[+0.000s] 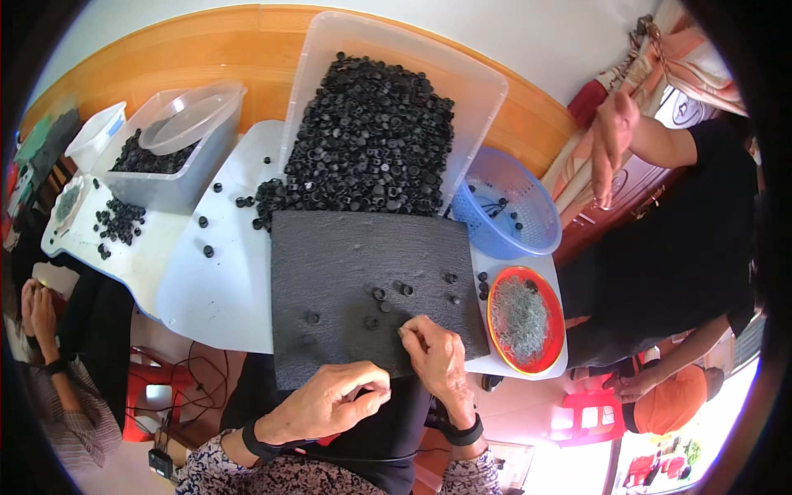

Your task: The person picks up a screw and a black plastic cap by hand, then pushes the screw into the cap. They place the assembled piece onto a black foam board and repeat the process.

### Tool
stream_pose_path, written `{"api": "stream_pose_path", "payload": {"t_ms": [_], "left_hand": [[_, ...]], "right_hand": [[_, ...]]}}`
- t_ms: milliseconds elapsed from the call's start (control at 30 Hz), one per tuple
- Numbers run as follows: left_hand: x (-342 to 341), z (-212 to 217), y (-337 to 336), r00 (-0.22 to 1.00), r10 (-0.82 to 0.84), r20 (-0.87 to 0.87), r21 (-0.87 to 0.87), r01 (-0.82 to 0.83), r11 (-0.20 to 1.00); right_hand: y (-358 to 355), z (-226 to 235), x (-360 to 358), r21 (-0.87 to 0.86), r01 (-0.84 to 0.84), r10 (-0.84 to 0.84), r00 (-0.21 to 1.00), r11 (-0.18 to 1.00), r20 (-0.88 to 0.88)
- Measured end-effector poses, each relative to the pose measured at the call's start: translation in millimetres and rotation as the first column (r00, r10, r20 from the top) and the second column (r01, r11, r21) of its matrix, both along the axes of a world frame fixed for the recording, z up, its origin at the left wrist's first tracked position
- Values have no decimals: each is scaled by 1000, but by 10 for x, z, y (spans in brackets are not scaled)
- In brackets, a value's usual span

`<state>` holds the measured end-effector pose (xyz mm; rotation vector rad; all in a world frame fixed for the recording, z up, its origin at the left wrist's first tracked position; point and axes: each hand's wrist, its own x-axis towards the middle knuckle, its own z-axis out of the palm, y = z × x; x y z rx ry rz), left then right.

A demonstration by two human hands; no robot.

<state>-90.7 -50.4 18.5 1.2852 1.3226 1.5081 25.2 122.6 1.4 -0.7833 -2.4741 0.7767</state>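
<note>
Left hand (334, 402), fingers pinched, perhaps on a tiny part; right hand (435, 357) fingertips press the dark grey textured foam mat (363, 247), steadying small black round caps (379, 294).

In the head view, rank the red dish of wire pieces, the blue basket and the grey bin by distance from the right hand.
From the right hand:
1. Red dish, just to its right.
2. Blue basket, farther up on the right.
3. Grey bin, far upper left.

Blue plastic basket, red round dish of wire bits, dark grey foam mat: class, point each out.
Blue plastic basket (540, 216): head view, right rim.
Red round dish (554, 346): head view, right rim.
Dark grey foam mat (330, 256): head view, bare upper surface.
</note>
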Motion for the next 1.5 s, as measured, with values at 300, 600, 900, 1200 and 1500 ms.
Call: {"api": "stream_pose_path", "payload": {"t_ms": [300,600,900,1200,1500], "left_hand": [[-96,-249,-169,998,-57,-31,29,58,998],[-143,-191,-249,992,-111,-62,-152,100,983],[-87,-241,-228,988,-146,-54,-23,145,989],[-94,-267,-176,983,-142,-113,66,150,987],[-245,-29,-326,965,91,245,38,-103,994]], "right_hand": [[-35,11,-42,-73,52,-45,994,996,99],[-25,18,-24,-56,64,-59,994,996,90],[-24,-11,21,-232,-6,-29,988,973,-150],[-168,275,-74,-496,-31,-112,960,868,-257],[-383,509,-497,-283,-206,168,974,937,-154]]}}
